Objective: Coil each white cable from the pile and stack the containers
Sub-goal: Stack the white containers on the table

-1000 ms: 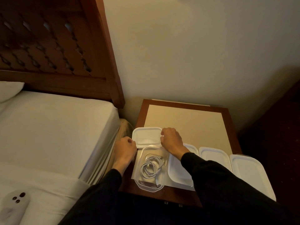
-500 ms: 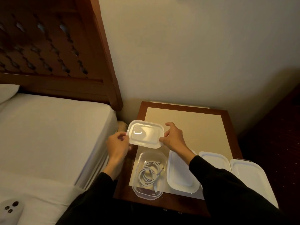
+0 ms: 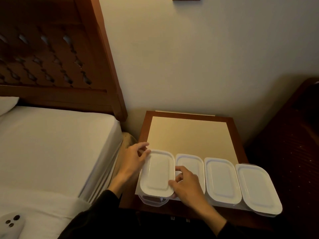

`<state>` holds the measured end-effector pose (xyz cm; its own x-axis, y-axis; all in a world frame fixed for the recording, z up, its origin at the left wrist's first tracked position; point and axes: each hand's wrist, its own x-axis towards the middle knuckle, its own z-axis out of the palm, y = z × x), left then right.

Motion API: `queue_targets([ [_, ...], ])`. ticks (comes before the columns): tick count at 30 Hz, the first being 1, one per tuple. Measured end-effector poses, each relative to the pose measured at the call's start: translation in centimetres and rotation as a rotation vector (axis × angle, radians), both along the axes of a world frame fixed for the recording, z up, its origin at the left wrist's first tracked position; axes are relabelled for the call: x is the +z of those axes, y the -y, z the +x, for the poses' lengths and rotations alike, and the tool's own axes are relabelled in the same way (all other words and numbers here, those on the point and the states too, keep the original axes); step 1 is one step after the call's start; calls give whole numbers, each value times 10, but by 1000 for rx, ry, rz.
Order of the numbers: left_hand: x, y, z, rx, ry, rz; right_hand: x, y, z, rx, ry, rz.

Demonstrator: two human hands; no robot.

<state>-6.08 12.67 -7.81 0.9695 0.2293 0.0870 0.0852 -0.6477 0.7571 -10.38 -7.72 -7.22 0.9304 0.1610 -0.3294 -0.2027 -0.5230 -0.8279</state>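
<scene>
Several clear containers with white lids stand in a row along the front of the nightstand point(image 3: 188, 135). The leftmost container point(image 3: 152, 201) now has its white lid point(image 3: 158, 173) lying on top, hiding the coiled cable inside. My left hand point(image 3: 133, 161) touches the lid's far left corner with its fingertips. My right hand point(image 3: 185, 182) pinches the lid's right edge near the front. To the right stand the second container point(image 3: 191, 161), the third point(image 3: 221, 180) and the fourth point(image 3: 257, 188), all lidded.
A bed with a white sheet point(image 3: 51, 144) lies close on the left, under a dark wooden headboard point(image 3: 51, 57). A white device point(image 3: 10, 225) rests on the bedding at lower left. The wall rises behind the nightstand; dark furniture point(image 3: 293, 135) stands at the right.
The lid, held up above the open container half a second ago, has come down onto it and covers the coiled cable. Both hands moved down with it and the view shifted.
</scene>
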Motion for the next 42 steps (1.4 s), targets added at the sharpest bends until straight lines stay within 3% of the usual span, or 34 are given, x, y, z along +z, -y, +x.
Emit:
queue_targets([
  [5,-34,11,-19,53,-14,26,-15,-10,-16,-14,44,30],
  [12,-50,12,-24,15,19,92,-33,-24,-23,137,299,-505],
  [16,-56,14,-25,2,34,152,-47,-36,-19,123,487,-667],
  [19,-64,12,-27,-4,22,206,-60,-43,-13,183,482,-730],
  [23,-63,10,-27,4,34,154,-59,-48,-9,290,414,-738],
  [30,-78,3,-28,-280,-99,155,-62,-50,13,311,422,-793],
  [42,-92,3,-21,-267,-67,164,-77,-50,17,327,431,-742],
])
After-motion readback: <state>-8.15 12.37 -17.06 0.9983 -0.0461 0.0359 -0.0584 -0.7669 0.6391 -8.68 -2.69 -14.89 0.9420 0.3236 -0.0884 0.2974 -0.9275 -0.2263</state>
